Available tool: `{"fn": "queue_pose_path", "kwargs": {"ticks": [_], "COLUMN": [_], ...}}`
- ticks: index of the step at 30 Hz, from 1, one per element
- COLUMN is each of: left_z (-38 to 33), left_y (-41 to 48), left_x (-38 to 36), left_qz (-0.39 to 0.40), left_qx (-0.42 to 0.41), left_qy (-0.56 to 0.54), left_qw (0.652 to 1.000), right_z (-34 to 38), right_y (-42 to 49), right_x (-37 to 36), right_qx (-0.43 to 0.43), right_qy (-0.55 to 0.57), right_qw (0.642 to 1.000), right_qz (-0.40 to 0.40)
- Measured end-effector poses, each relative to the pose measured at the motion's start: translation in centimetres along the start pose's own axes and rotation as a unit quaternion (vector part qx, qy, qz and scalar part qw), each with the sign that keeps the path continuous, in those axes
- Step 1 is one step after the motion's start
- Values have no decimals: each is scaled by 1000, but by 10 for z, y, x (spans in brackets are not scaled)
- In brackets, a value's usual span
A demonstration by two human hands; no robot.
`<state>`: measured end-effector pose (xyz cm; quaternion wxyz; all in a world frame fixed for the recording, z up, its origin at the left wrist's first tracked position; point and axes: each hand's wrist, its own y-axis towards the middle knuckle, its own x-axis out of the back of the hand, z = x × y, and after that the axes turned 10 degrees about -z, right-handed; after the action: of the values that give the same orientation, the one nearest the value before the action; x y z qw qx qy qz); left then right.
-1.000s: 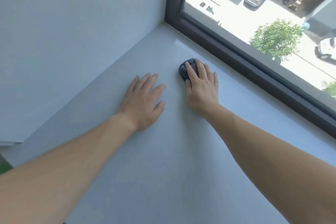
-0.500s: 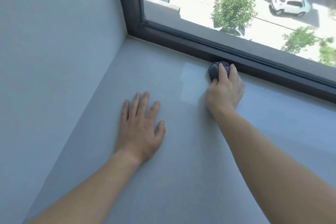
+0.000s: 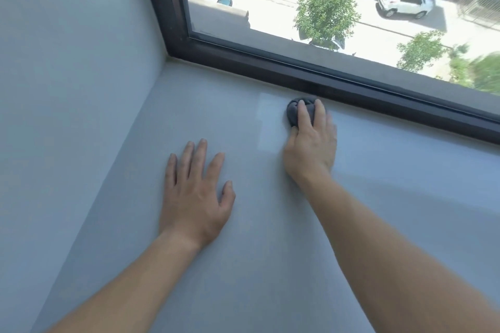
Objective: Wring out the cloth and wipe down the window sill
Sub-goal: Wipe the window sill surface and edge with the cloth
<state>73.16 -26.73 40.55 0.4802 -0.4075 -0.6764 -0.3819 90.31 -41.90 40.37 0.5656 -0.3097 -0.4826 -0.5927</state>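
Note:
A small dark grey cloth (image 3: pixel 293 113), bunched into a ball, lies on the pale grey window sill (image 3: pixel 270 265) right against the black window frame (image 3: pixel 365 89). My right hand (image 3: pixel 311 149) presses down on it with its fingers stretched over the top; most of the cloth is hidden under them. A lighter, shiny patch shows on the sill just left of the cloth. My left hand (image 3: pixel 194 192) rests flat on the sill, fingers spread, nearer to me and to the left, holding nothing.
A plain pale wall (image 3: pixel 67 89) closes the sill on the left and meets the frame in the far corner. The window pane above the frame looks down on a street with cars and trees. The sill runs on to the right.
My right hand has slid the cloth away from me up to the window frame and stays there. My left hand has kept flat on the sill. The view has swung.

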Motion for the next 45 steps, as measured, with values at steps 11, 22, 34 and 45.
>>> {"fn": "queue_pose_path", "kwargs": {"ticks": [11, 22, 34, 45], "left_z": [20, 43, 44, 41], "left_y": [-30, -65, -65, -63], "left_x": [20, 18, 16, 18], "left_qz": [-9, 11, 12, 14], "left_qx": [29, 34, 38, 51], "left_qy": [-20, 22, 37, 35], "left_qw": [999, 999, 999, 998], "right_z": [0, 11, 23, 26], "right_y": [3, -60, -95, -105], "right_x": [6, 6, 12, 23], "right_qx": [31, 268, 280, 176], "right_qy": [-3, 29, 46, 56], "right_qw": [999, 959, 949, 978], "right_qz": [37, 88, 136, 99]}}
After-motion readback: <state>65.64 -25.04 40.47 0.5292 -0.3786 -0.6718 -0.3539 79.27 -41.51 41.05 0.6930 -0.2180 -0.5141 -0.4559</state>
